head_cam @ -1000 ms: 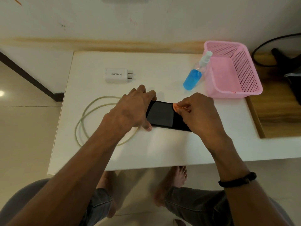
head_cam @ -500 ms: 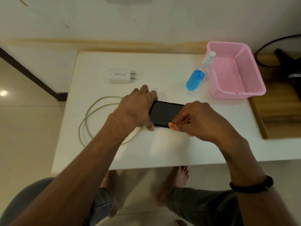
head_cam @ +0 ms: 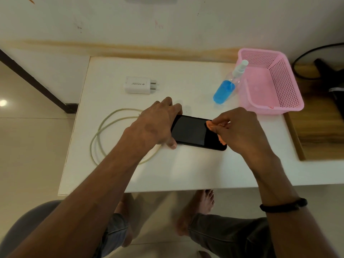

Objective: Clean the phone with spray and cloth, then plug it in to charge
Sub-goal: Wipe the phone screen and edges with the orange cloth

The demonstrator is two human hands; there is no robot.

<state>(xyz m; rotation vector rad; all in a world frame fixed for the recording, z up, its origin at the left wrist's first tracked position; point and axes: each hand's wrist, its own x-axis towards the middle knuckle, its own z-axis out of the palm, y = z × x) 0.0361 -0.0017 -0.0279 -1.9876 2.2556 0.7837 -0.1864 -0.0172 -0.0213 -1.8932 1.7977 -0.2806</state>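
One white table [head_cam: 186, 174] is standing against a stained pale wall [head_cam: 167, 25], with a wooden surface [head_cam: 320, 135] joining it on the right and tiled floor on the left. One pink basket [head_cam: 290, 101] is sitting at the table's far right corner, and one looped cable [head_cam: 96, 142] is lying near the left edge. Bare tabletop is lying open along the near edge and at the far middle. One black phone [head_cam: 191, 132] is lying flat at the centre. The left hand [head_cam: 154, 125] is curling over the phone's left end, fingers closed on its edges. The right hand [head_cam: 240, 131] is pinching one small orange cloth [head_cam: 209, 126] against the phone's right end; most of the cloth is probably hidden under the fingers. One spray bottle [head_cam: 224, 92] of blue liquid is leaning just beside the basket. One white charger [head_cam: 138, 85] is lying apart, behind the left hand.
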